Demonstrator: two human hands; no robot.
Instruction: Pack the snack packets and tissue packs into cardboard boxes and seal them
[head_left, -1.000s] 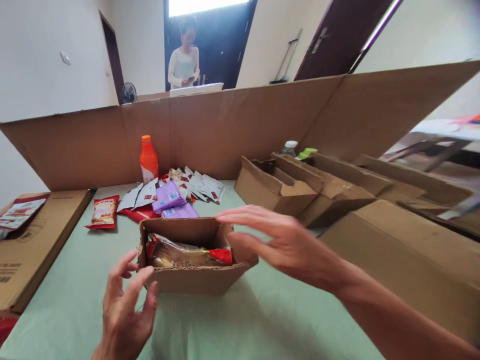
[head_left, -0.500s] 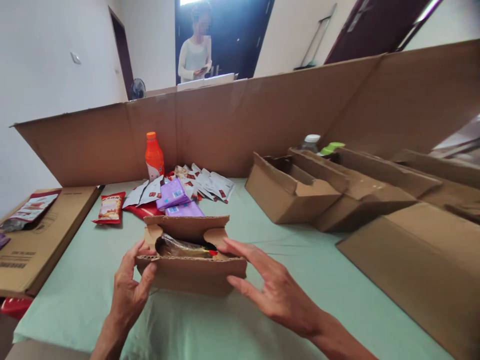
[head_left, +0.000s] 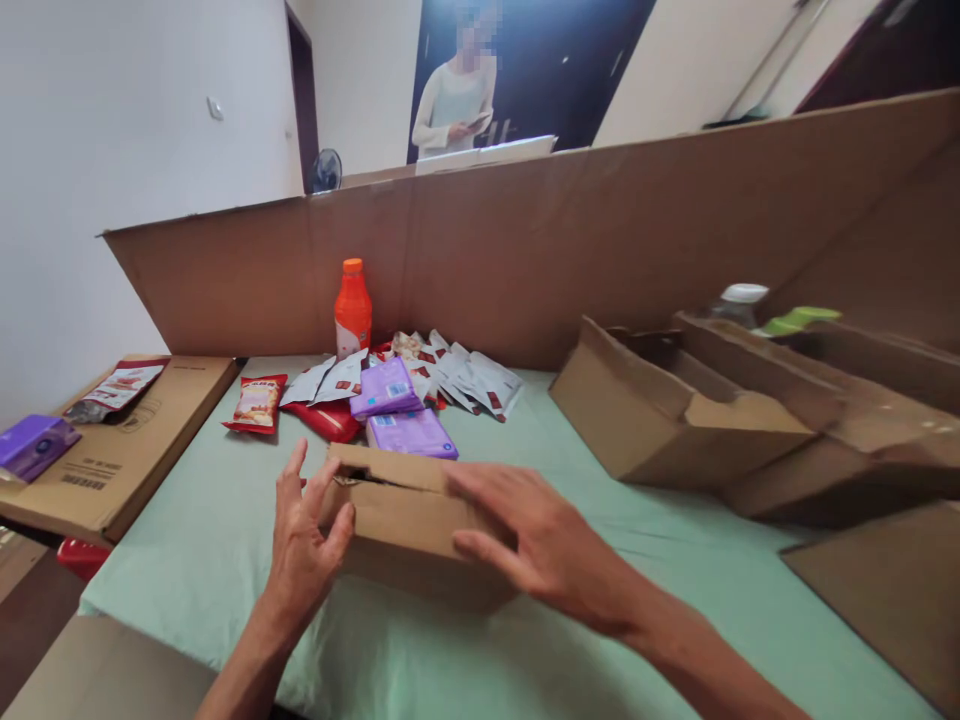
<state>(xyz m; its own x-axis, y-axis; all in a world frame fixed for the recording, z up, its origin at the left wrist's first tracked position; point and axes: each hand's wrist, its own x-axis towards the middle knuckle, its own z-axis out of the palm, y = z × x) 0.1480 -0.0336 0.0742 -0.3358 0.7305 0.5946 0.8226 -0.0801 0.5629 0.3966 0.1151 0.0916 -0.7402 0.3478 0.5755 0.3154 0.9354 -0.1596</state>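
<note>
A small cardboard box sits on the green cloth in front of me, its top flaps folded down nearly shut with a narrow dark gap between them. My left hand is at the box's left end, fingers spread and thumb near the front corner. Across the right part of the top lies my right hand, fingers stretched along the flaps and thumb apart on the front one. Just behind the box are purple tissue packs, silver-white sachets and a red snack bag.
An orange bottle stands by a long cardboard wall. Open cardboard boxes line the right side. At left, a flat carton carries a pouch and a purple tissue pack. Beyond the wall a person stands holding something.
The box's flaps have come down over the clear plastic-wrapped contents that showed before. My right hand has moved onto the top; the left-hand fingers have opened away from the edge. The view has shifted left.
</note>
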